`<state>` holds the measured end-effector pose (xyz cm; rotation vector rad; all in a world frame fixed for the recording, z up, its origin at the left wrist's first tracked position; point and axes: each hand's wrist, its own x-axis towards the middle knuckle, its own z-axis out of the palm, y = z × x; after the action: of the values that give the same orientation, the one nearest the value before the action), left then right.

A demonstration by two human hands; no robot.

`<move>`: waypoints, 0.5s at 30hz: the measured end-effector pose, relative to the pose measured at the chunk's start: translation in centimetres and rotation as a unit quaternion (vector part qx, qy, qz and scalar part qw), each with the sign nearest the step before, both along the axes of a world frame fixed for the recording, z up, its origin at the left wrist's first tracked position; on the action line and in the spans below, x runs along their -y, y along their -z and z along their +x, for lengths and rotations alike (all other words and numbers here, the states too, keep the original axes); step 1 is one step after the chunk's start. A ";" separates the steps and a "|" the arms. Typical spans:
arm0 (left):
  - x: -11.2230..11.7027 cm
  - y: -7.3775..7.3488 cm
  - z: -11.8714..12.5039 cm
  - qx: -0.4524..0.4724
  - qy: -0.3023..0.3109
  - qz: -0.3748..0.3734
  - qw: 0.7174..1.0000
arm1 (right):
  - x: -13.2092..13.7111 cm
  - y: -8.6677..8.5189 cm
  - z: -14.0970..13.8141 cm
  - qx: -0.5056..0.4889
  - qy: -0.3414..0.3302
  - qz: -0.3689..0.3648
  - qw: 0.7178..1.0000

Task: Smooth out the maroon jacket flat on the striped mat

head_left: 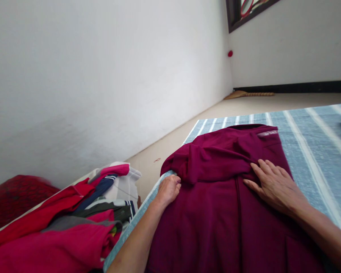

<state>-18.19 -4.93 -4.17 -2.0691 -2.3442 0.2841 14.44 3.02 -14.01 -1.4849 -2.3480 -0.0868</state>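
Note:
A burgundy jacket lies spread on a blue and white striped cloth. One sleeve is folded across its upper part, and a dark line runs down the middle of the front. Pale lettering marks the far right corner. At the jacket's left edge, my left hand is closed with its fingers curled on the fabric. My right hand rests flat on the jacket, fingers stretched out beside the end of the folded sleeve.
To the left, below the cloth's edge, a heap of clothes in red, pink and dark colours lies by a dark red patterned item. A white wall rises behind. A broom lies on the floor in the far corner.

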 end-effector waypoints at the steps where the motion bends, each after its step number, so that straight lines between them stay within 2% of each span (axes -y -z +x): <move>1: -0.1 -0.1 0.1 -0.011 0.003 -0.007 1.000 | 0.0 0.0 0.0 0.001 0.001 0.000 1.000; 9: -0.4 -0.4 1.2 -0.097 0.039 -0.046 0.993 | 0.0 -0.2 0.0 0.003 0.003 0.007 1.000; 15: -0.9 -0.5 1.8 -0.121 0.084 -0.066 0.987 | -0.1 -0.1 0.1 0.004 0.000 0.007 1.000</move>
<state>-16.35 -4.07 -3.71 -2.1319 -2.0512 0.6620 14.49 3.11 -13.91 -1.4800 -2.3499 -0.1092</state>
